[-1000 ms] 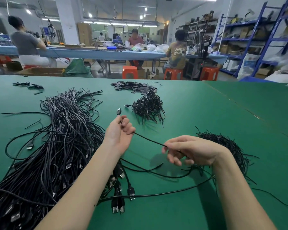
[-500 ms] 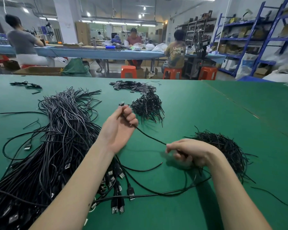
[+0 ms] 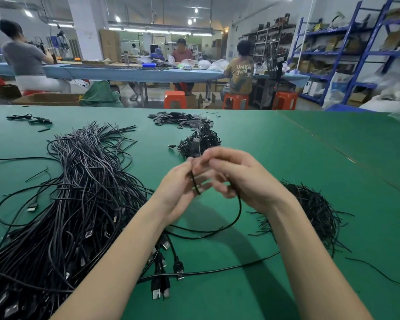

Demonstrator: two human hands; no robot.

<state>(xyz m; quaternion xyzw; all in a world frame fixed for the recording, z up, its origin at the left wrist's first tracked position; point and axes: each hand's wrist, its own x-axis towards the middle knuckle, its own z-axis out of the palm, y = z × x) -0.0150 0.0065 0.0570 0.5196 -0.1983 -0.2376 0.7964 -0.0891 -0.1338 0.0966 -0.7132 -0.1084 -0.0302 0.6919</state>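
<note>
Above the green table [image 3: 275,158], my left hand [image 3: 179,188] and my right hand [image 3: 238,179] meet fingertip to fingertip. Both grip one thin black cable [image 3: 239,209], which bends in a loop between them and drops in an arc from under my right hand to the table. The right hand's fingers are blurred. To the left lies a big heap of black USB cables [image 3: 74,204], with plugs toward me. A pile of thin black ties [image 3: 316,211] sits right of my right wrist.
A bundle of tied cables [image 3: 200,142] and a heap of small dark flat pieces [image 3: 180,120] lie further back. A few loose cable ends [image 3: 30,118] sit at the far left. Beyond the table, people sit at a blue bench [image 3: 136,72] with orange stools; blue shelves stand at right.
My hands were apart with the cable stretched between them. Now the right hand has risen and moved left to meet the left hand, folding the cable into a loop.
</note>
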